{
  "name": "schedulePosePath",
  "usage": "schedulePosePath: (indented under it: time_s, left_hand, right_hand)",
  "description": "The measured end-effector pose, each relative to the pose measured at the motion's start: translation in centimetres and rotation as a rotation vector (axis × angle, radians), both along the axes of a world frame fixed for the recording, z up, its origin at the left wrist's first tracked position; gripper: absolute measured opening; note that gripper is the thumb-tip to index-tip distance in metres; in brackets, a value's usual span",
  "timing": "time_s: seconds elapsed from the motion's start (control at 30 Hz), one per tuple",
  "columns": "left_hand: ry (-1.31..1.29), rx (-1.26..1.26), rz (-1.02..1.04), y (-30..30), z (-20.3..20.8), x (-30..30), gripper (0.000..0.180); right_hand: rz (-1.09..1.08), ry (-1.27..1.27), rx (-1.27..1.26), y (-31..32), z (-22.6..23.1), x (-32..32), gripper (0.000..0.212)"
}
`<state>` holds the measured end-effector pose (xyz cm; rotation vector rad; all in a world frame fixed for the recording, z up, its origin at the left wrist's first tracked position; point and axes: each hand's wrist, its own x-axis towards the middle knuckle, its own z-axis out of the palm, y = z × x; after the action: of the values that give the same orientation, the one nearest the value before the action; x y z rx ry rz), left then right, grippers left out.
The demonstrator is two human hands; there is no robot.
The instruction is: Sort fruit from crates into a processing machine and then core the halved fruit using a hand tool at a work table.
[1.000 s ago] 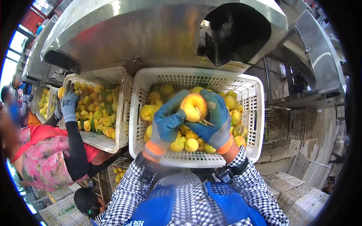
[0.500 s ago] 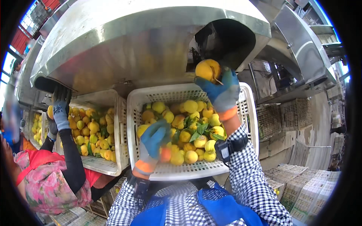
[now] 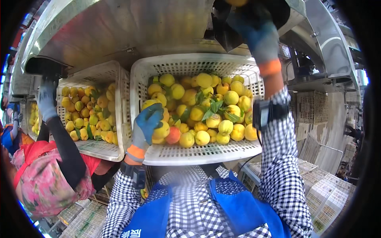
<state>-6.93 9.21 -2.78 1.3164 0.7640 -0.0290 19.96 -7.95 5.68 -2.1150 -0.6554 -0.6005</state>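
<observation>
A white perforated crate [image 3: 198, 155] full of yellow peaches [image 3: 202, 138] stands in front of me. My left hand [image 3: 147, 123], in a blue and grey glove, is at the crate's left side with its fingers curled round a yellow peach [image 3: 162, 130]. A reddish peach [image 3: 173, 135] lies just right of it. My right hand [image 3: 260, 37], gloved alike, reaches up into the dark opening [image 3: 274, 12] of the metal machine. At its fingertips is a yellow peach [image 3: 237, 1], cut off by the picture's upper edge. Blur and shadow partly hide those fingers.
The metal housing [image 3: 151, 27] spans the far side. At left, a co-worker's gloved hand [image 3: 47, 101] reaches toward another opening, beside a second crate [image 3: 124, 111] of peaches. Stacked crates [image 3: 331, 194] stand at lower right. A dark cable [image 3: 250, 159] runs near my right sleeve.
My right hand has carried its peach up and away into the machine opening. My left hand has closed round a peach in the crate. The view has shifted, so the crate sits higher.
</observation>
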Motion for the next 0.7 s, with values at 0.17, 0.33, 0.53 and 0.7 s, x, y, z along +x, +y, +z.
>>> schedulePosePath:
  time_s: [0.17, 0.33, 0.53, 0.7]
  left_hand:
    - [-0.07, 1.068, -0.547, -2.6, 0.0, -1.6, 0.036]
    - [0.395, 1.423, -1.293, -5.7, -0.2, -0.5, 0.04]
    - [0.435, 1.223, -1.146, -4.1, -0.8, -2.1, 0.047]
    - [0.263, 1.178, -1.132, -5.0, -1.5, -1.4, 0.045]
  right_hand:
    - [0.17, 0.434, -0.111, -2.1, -7.9, -9.5, 0.022]
    - [0.643, 0.275, -0.891, 3.9, -16.1, -10.9, 0.03]
    - [0.672, 0.223, -0.943, 3.7, -17.4, -10.5, 0.039]
    - [0.821, 0.443, -1.119, 3.6, -11.5, -9.3, 0.036]
